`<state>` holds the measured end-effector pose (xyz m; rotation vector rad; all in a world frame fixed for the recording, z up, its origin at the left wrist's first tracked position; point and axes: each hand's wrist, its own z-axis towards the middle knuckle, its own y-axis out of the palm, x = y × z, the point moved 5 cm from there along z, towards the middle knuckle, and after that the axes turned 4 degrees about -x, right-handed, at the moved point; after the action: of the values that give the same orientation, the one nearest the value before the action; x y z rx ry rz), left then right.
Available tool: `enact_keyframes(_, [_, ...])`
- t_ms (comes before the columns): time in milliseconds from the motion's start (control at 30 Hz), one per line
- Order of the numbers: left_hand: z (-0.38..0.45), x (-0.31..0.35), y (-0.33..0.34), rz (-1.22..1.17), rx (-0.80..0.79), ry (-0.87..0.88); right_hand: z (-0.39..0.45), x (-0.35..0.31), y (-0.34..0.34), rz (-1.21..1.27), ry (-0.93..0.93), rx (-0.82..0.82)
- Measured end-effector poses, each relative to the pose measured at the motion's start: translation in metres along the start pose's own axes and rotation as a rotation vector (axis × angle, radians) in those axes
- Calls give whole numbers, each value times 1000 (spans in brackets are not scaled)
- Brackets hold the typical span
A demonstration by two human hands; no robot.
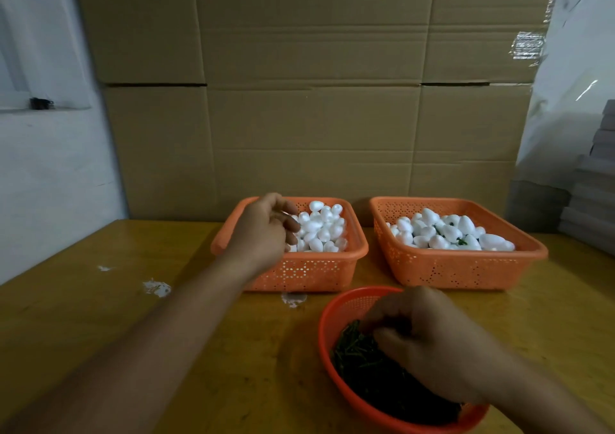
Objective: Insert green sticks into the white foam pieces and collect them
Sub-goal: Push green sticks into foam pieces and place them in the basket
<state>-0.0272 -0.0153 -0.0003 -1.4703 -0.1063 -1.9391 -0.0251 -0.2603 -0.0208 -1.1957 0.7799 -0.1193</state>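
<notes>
1. A small packing workroom or storeroom: flattened cardboard boxes (316, 84) stand stacked against the wall.
2. Plastic baskets (456, 267) of bulk foam pieces (449, 230) sit on a worn wooden table (100, 317).

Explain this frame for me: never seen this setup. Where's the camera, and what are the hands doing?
There is no robot here: a person wears one wide-angle camera on the head, looking down at a yellow-brown wooden table. The left hand reaches into the left square orange plastic basket of plain white foam eggs; whether it holds one I cannot tell. The right hand digs into a round orange plastic bowl of dark green sticks, its grip hidden. The right square orange basket holds foam pieces with green bits showing.
</notes>
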Motion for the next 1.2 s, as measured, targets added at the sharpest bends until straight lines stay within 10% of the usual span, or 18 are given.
enact_keyframes(567, [71,-44,21,1306,-661,-274,-1,-1,7,-180,-146,-54])
enact_keyframes(1200, [87,-63,33,1382,-683,-227,2,3,14,-235,-139,-94])
